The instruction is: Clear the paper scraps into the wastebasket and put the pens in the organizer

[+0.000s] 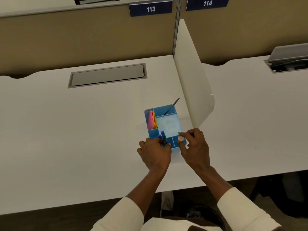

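Note:
A blue desk organizer [167,108] stands on the white desk near the side divider. Pink and orange paper sheets [152,121] fill its left slot. A grey pen [171,106] leans out of its back compartment. Blue and green pens [163,136] stand in its front compartment, and my left hand [155,155] is closed around them at the organizer's front left corner. My right hand [195,148] pinches a small pink eraser-like piece [180,138] over the front right compartment. No wastebasket or paper scraps show on the desk.
The white desk [66,134] has a grey cable-tray lid [107,75] at the back. A white divider panel [191,77] stands just right of the organizer. Beyond it lies a neighbouring desk [260,114] with an open cable tray [290,62].

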### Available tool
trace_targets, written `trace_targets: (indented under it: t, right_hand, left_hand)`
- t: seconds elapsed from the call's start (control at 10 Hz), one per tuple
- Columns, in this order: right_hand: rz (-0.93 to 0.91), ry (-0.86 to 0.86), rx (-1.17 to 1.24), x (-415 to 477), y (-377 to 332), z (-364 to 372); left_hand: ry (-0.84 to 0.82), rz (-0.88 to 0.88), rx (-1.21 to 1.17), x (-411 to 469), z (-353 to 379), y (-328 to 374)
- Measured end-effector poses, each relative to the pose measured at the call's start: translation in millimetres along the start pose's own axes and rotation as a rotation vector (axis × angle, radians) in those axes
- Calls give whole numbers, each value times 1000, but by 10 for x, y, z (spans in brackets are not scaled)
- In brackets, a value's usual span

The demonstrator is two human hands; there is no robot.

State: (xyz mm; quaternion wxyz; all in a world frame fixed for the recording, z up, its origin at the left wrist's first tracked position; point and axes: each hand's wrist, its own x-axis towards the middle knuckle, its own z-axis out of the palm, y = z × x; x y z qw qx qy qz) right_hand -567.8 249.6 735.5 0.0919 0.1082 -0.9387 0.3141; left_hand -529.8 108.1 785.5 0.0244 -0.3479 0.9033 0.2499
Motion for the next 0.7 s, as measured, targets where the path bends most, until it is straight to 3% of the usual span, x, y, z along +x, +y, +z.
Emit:
trace_targets:
  t: [0.3, 0.6, 0.7]
  right_hand:
    - [41, 5, 12, -12, -68, -19]
    - [62, 37, 17, -185, -235, -111]
    - [100, 63, -7, -256, -298, -108]
  left_hand:
    - [1, 23, 9, -7, -81, -31]
    - [-68, 14, -195, 21, -305, -179]
    - [-75, 3, -154, -34, -420, -295]
